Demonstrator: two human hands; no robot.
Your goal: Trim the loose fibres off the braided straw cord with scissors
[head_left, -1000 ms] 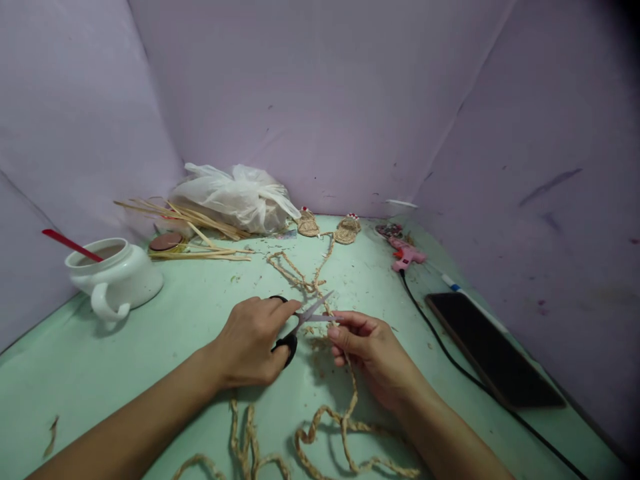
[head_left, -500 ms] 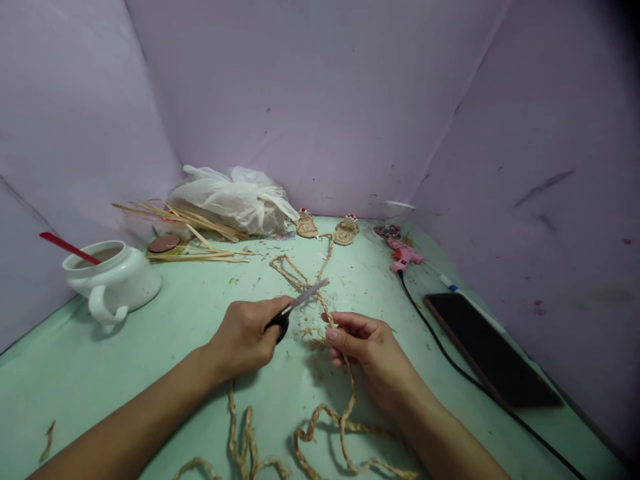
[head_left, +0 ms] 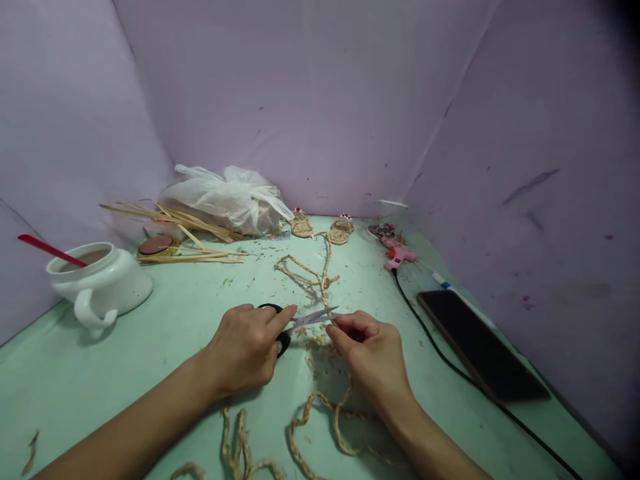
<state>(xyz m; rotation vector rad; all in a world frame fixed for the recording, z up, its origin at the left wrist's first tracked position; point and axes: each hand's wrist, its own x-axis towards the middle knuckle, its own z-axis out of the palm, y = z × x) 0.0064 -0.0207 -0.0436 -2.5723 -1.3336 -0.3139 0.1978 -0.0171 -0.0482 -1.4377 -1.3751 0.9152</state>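
Observation:
My left hand [head_left: 247,347] is closed on black-handled scissors [head_left: 307,320], whose blades stand parted and reach right, to the braided straw cord [head_left: 326,293]. Just right of the blade tips, my right hand [head_left: 373,353] pinches that cord between thumb and fingers. One stretch of cord runs away from me towards two small woven sandals [head_left: 341,230] with red and white trim. Another stretch hangs below my right hand and lies in loose loops [head_left: 295,427] near me. Small straw scraps [head_left: 315,343] are scattered under the scissors.
A white pot [head_left: 120,283] with a red stick stands at left. Straw strips [head_left: 200,230] lie before a white plastic bag [head_left: 230,200]. On the right are a pink glue gun [head_left: 400,255], its black cable, a pen [head_left: 443,281] and a dark phone [head_left: 480,347]. Purple walls enclose the green table.
The scissors have opened and moved lower, their blades now level with the cord beside my right fingers. My right hand has turned slightly and pinches the cord more tightly.

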